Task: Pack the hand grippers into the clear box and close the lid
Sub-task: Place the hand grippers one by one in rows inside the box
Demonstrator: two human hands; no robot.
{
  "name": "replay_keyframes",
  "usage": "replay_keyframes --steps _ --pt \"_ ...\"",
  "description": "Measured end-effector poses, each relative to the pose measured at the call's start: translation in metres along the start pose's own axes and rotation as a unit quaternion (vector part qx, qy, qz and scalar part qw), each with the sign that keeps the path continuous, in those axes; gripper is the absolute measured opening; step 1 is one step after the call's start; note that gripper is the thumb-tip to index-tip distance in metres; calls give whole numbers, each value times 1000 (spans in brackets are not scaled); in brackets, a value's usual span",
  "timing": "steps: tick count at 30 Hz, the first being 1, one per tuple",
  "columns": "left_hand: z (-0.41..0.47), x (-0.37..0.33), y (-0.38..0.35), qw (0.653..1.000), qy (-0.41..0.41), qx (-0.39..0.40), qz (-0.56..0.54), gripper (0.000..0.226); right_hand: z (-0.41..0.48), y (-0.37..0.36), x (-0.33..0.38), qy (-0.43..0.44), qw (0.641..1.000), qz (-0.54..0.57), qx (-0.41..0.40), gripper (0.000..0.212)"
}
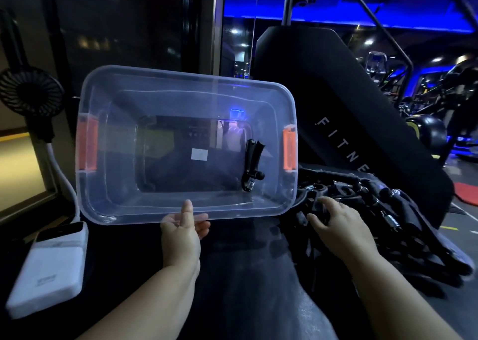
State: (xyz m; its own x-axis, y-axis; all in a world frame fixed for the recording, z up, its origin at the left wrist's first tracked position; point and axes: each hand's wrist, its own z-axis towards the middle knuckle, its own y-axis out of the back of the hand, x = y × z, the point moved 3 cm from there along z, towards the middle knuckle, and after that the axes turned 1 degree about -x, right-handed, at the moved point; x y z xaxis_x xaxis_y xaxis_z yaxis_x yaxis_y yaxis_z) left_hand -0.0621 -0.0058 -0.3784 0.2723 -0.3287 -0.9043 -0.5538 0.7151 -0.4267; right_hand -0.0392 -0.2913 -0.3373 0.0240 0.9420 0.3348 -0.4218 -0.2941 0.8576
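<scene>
The clear box with orange side latches stands open on the dark surface, tilted toward me. One black hand gripper with a steel spring lies inside at the box's right end. My left hand grips the near rim of the box, thumb over the edge. My right hand rests with spread fingers on a pile of several black hand grippers just right of the box. I cannot tell whether its fingers hold one. No lid is in view.
A white power bank lies at the near left, with a white cable running up toward a small black fan. A black fitness machine rises behind the pile. A dim gym with blue lights fills the background.
</scene>
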Motion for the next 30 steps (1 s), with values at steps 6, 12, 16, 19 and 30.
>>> replay_keyframes --steps 6,12,16,19,30 --pt "1 1 0 1000 -7 -3 7 30 -2 7 8 -7 1000 -13 -7 52" --pt "4 4 0 1000 -4 -4 9 28 -4 19 6 -14 996 27 -83 41" --pt "5 5 0 1000 -6 -6 9 26 -8 27 -3 -26 988 98 -119 33" --pt "4 5 -1 1000 -6 -6 10 26 -10 32 -7 -28 973 176 -147 32" --pt "4 5 0 1000 -8 -5 9 26 -11 35 -8 -8 937 292 -194 18"
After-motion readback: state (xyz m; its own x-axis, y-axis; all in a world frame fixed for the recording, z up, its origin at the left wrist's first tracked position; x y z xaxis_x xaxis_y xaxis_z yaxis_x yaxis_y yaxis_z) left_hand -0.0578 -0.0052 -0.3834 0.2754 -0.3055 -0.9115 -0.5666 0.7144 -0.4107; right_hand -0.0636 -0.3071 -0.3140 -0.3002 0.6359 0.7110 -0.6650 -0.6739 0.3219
